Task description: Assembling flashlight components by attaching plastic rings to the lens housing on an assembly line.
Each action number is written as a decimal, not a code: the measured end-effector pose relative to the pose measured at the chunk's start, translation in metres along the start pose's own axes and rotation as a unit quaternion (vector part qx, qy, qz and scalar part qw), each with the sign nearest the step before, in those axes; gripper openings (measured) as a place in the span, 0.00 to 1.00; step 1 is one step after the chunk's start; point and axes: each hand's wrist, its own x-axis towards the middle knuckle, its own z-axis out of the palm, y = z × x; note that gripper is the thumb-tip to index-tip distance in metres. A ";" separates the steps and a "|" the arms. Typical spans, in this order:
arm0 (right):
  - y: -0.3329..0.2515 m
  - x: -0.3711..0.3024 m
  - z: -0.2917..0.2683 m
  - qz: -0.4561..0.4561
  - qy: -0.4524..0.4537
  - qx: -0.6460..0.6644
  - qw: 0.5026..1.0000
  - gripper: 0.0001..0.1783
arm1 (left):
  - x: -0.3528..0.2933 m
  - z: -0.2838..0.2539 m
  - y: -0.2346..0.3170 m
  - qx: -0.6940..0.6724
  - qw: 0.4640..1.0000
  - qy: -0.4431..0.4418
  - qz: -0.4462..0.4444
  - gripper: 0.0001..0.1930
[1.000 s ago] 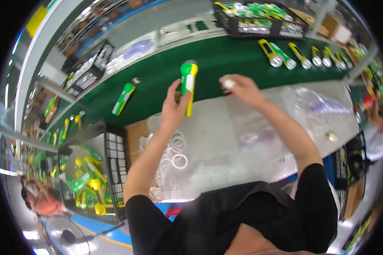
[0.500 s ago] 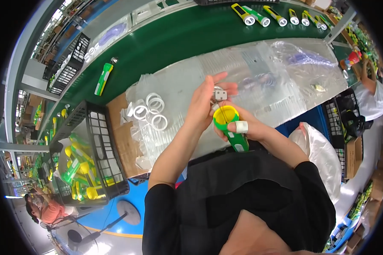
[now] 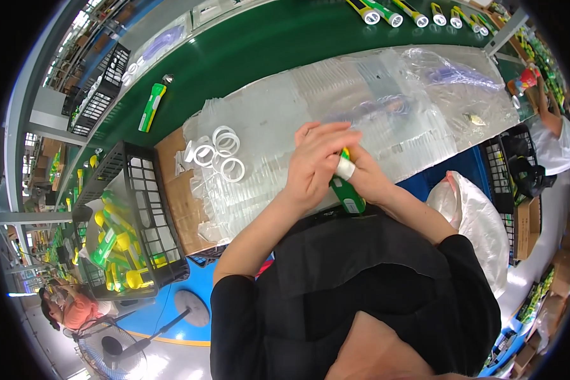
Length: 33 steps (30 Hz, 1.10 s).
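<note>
A flashlight with a green body (image 3: 349, 196) and a yellow head is held in front of my chest, over the near edge of the worktop. My right hand (image 3: 368, 178) is wrapped round its upper body, a white wrapping on the thumb. Cupped over the head end is my left hand (image 3: 313, 161), its fingers folded across the top and against the right hand. Those fingers hide the yellow opening and whatever sits in it. Several white rings (image 3: 233, 180) lie on the plastic-covered worktop (image 3: 272, 126), left of my hands.
A black crate (image 3: 171, 269) of yellow-green flashlights stands at left. One green flashlight (image 3: 152, 109) lies on the green bench; several more (image 3: 419, 19) line its far side. At right are a white sack (image 3: 481, 234) and a person (image 3: 554, 142). Another person (image 3: 79, 310) sits lower left beside a fan (image 3: 111, 345).
My left hand, which held a small metallic square part above the flashlight's open yellow head, has closed over that head. The part is now out of sight. My right hand keeps its grip.
</note>
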 end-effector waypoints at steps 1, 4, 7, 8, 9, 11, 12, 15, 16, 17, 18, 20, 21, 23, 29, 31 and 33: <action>-0.002 0.001 -0.004 0.001 0.002 0.000 1.000 0.22 | 0.004 0.002 -0.006 -0.005 1.000 0.016 0.008 0.15; -0.016 0.001 -0.014 0.033 0.057 0.078 0.995 0.28 | 0.005 0.003 -0.043 0.061 0.986 0.089 -0.123 0.20; -0.017 0.001 -0.031 0.011 0.047 0.089 0.995 0.29 | -0.006 0.010 -0.074 0.273 0.952 -0.032 -0.134 0.25; -0.018 0.001 -0.032 0.012 0.052 0.092 0.994 0.30 | -0.006 0.010 -0.079 0.272 0.952 -0.032 -0.134 0.25; -0.018 0.001 -0.032 0.012 0.051 0.092 0.994 0.30 | -0.008 0.007 -0.083 0.248 0.957 -0.049 -0.142 0.26; -0.018 -0.001 -0.031 0.018 0.045 0.093 0.995 0.30 | -0.009 0.000 -0.083 0.223 0.961 -0.066 -0.152 0.27; -0.018 -0.001 -0.031 0.020 0.045 0.094 0.994 0.30 | -0.009 -0.005 -0.080 0.177 0.970 -0.030 -0.164 0.26; -0.021 0.003 -0.027 0.034 0.018 0.071 0.997 0.31 | 0.001 -0.016 -0.036 0.101 0.985 0.010 -0.139 0.24; -0.023 0.004 -0.023 0.042 -0.001 0.060 0.997 0.31 | 0.002 -0.019 -0.018 0.071 0.992 0.013 -0.099 0.22; -0.024 0.004 -0.018 0.052 -0.025 0.050 0.997 0.30 | -0.002 -0.022 -0.008 0.076 0.992 0.015 -0.103 0.22; -0.023 0.004 -0.016 0.055 -0.049 0.068 0.995 0.24 | -0.005 -0.022 0.000 0.118 0.992 -0.003 -0.046 0.20; -0.025 0.007 -0.006 0.078 -0.076 0.057 0.992 0.23 | -0.016 -0.025 0.008 0.172 0.985 -0.022 -0.008 0.19; -0.026 0.009 -0.002 0.097 -0.099 0.042 0.989 0.23 | -0.019 -0.027 0.009 0.176 0.984 -0.021 -0.013 0.19; -0.025 0.012 0.006 0.104 -0.117 0.043 0.987 0.22 | -0.025 -0.030 0.010 0.141 0.990 0.003 0.004 0.20; -0.005 0.027 0.025 -0.021 -0.119 -0.002 0.993 0.21 | -0.019 -0.035 -0.001 0.107 0.985 0.103 0.086 0.16; -0.013 0.036 0.028 -0.001 -0.147 -0.009 0.989 0.22 | -0.024 -0.049 0.001 0.141 0.982 0.093 0.086 0.16; -0.016 0.045 0.029 -0.013 -0.150 -0.008 0.988 0.20 | -0.028 -0.061 0.013 0.286 0.950 0.114 0.045 0.19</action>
